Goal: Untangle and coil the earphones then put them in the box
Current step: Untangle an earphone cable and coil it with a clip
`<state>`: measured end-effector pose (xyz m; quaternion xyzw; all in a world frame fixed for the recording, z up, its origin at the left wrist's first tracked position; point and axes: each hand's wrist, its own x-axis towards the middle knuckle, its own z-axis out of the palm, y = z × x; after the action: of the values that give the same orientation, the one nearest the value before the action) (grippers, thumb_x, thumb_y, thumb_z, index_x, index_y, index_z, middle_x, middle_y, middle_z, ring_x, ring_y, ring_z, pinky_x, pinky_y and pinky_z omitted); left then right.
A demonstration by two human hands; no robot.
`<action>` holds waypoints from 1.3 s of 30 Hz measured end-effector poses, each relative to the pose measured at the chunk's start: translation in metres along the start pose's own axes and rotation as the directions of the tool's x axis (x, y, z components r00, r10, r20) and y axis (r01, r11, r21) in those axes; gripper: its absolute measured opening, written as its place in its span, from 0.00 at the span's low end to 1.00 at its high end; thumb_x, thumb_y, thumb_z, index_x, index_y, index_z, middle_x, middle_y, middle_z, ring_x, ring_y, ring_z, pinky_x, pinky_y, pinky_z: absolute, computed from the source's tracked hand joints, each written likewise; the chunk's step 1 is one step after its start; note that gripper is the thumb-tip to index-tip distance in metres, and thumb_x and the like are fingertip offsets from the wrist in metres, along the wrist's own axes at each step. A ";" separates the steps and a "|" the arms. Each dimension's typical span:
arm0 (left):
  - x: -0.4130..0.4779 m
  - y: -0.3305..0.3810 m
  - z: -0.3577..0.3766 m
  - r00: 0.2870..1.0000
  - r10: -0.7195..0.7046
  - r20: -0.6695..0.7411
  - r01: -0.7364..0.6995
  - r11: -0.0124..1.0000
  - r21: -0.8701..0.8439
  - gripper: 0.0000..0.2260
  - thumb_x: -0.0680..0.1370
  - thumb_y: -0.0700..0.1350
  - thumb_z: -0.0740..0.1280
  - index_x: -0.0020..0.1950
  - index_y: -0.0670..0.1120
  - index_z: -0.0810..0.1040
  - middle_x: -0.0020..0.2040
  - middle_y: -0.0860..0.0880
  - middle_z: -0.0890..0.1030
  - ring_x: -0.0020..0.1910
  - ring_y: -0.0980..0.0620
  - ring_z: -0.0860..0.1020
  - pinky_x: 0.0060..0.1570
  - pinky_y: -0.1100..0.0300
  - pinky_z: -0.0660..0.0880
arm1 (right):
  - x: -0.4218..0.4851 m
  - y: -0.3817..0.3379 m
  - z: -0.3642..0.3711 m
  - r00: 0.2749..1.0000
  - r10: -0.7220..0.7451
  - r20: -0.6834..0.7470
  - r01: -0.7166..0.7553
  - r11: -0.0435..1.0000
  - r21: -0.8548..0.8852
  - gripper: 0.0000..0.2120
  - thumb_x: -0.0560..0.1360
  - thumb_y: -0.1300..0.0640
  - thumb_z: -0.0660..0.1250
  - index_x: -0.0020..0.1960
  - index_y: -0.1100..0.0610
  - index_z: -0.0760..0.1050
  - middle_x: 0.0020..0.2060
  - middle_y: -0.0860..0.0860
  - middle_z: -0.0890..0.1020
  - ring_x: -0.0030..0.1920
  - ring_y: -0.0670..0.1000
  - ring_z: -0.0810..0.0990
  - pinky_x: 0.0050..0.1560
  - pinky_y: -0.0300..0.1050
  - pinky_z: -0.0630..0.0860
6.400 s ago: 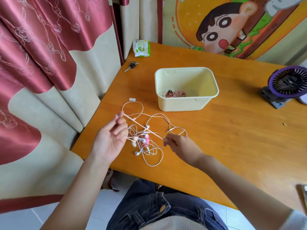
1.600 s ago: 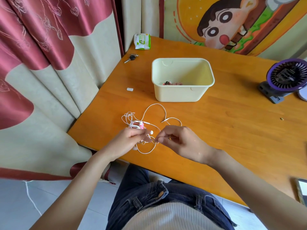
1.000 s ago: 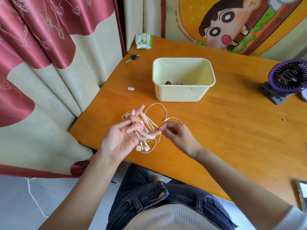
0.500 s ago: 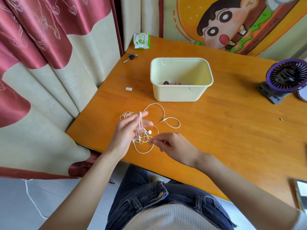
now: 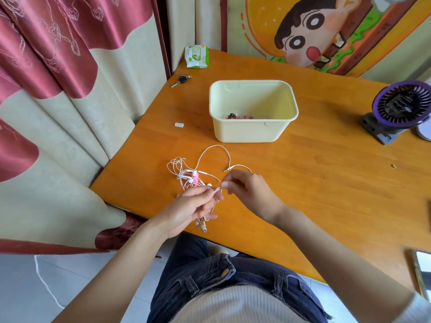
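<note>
1. Centrally, a pale pink earphone cable (image 5: 216, 189) is held just above the near part of the counter (image 5: 326, 187); it is drawn short between the two hands, which almost meet.
2. The cable is gripped by the left hand (image 5: 186, 209), whose fingers are curled round it; strands are let down from that hand, and the earbuds (image 5: 202, 226) are seen dangling below it, near the counter's front edge.
3. The same cable is pinched at its upper end by the right hand (image 5: 250, 193), between thumb and forefinger; the other fingers are loosely bent.
4. A tangle of white earphones (image 5: 184, 171) is left lying on the counter just beyond the hands; a pink piece (image 5: 194, 177) is caught in its middle; one long loop is thrown out toward the box, and a jack plug (image 5: 225, 170) is laid beside the right hand.
5. The cream box (image 5: 247, 134) is set open farther back, apart from the tangle; something small, red and pink (image 5: 238, 116) is seen on its floor, though what it is cannot be told.
6. Elsewhere on the counter a small white piece (image 5: 179, 124), a key (image 5: 180, 80) and a packet of wipes (image 5: 196, 56) are placed along the left side; a purple fan (image 5: 401, 108) is stood at the right; a phone (image 5: 423, 271) is cut off by the near right edge.
7. A red and cream curtain (image 5: 58, 43) is hung to the left.
</note>
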<state>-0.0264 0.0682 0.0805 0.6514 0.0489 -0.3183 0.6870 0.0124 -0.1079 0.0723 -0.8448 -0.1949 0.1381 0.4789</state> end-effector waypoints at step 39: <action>0.035 -0.018 -0.108 0.849 0.063 -0.524 0.177 0.902 0.395 0.04 0.82 0.44 0.55 0.50 0.45 0.66 0.38 0.54 0.67 0.36 0.58 0.68 0.36 0.66 0.65 | 0.081 0.064 0.098 0.895 0.411 0.174 -0.327 0.868 -0.373 0.12 0.80 0.51 0.59 0.52 0.59 0.74 0.48 0.54 0.75 0.46 0.57 0.77 0.44 0.49 0.73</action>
<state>0.0301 0.1565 0.0327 0.8461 0.1832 -0.1518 0.4770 0.0553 -0.0266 -0.0361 -0.9111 -0.1072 0.2969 0.2649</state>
